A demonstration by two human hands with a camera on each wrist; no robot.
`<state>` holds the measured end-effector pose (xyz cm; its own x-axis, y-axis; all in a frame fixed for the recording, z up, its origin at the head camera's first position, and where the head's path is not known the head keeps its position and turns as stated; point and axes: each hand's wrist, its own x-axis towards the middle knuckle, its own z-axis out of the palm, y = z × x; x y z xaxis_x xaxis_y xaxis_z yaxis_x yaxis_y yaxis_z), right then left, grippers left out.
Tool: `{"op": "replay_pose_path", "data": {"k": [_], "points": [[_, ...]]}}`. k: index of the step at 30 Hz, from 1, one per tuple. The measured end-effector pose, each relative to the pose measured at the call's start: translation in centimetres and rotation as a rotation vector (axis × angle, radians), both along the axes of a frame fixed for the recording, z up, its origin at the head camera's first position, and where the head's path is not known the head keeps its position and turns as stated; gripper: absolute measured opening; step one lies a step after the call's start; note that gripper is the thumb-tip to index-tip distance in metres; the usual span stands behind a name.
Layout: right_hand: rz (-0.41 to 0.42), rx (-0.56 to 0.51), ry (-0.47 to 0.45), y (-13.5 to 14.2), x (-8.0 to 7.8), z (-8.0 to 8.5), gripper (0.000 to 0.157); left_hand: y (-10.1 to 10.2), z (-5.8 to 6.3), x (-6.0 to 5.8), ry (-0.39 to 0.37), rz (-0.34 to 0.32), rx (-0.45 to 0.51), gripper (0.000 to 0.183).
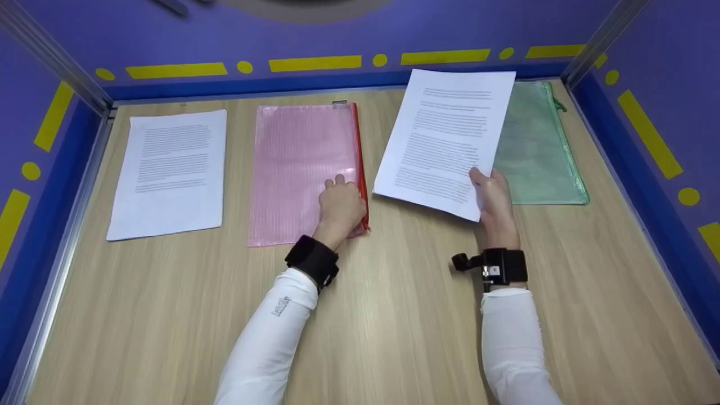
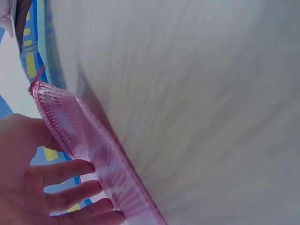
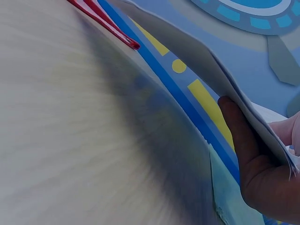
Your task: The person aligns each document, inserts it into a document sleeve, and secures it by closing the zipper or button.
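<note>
A pink zip pouch (image 1: 298, 157) with a red zipper lies at the middle of the table. My left hand (image 1: 341, 203) grips its right edge near the lower corner. That edge is lifted off the table in the left wrist view, where the thumb tip is hidden behind the pouch and the fingers lie along its side. My right hand (image 1: 496, 199) holds a stack of printed sheets (image 1: 444, 140) by its lower right corner, thumb on top and fingers beneath. The stack is raised and tilted, partly covering a green zip pouch (image 1: 537, 152).
A second stack of printed paper (image 1: 169, 169) lies flat at the left of the wooden table (image 1: 382, 315). Blue-purple walls with yellow marks (image 1: 315, 63) enclose the back and both sides.
</note>
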<state>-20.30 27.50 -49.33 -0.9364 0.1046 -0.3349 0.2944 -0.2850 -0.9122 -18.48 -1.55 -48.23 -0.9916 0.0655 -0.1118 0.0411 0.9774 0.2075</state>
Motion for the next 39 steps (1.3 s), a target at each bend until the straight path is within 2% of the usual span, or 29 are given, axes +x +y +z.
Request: {"op": "replay_pose_path", "data": {"k": [6, 15, 24, 28, 31, 39], "points": [[0.015, 0.006, -0.013, -0.1, 0.1, 0.0, 0.049, 0.1, -0.2, -0.3, 0.064, 0.003, -0.020, 0.026], [0.036, 0.043, -0.048, -0.9, -0.2, 0.7, 0.049, -1.3, -0.1, -0.3, 0.159, 0.030, 0.114, 0.026], [0.138, 0.059, -0.023, -1.2, 0.1, 1.1, 0.049, -2.4, -0.4, 0.1, 0.145, 0.027, 0.269, 0.023], [0.180, 0.044, -0.016, -0.9, 0.0, 1.5, 0.048, -2.6, -0.3, 0.0, 0.091, 0.054, 0.324, 0.022], [0.208, 0.043, -0.034, -0.6, -0.1, 2.2, 0.047, -2.7, -0.3, -0.1, 0.063, 0.073, 0.336, 0.022], [0.256, 0.045, -0.087, 0.0, -0.1, 3.7, 0.044, -2.9, -0.2, -0.4, 0.042, 0.055, 0.356, 0.023]]}}
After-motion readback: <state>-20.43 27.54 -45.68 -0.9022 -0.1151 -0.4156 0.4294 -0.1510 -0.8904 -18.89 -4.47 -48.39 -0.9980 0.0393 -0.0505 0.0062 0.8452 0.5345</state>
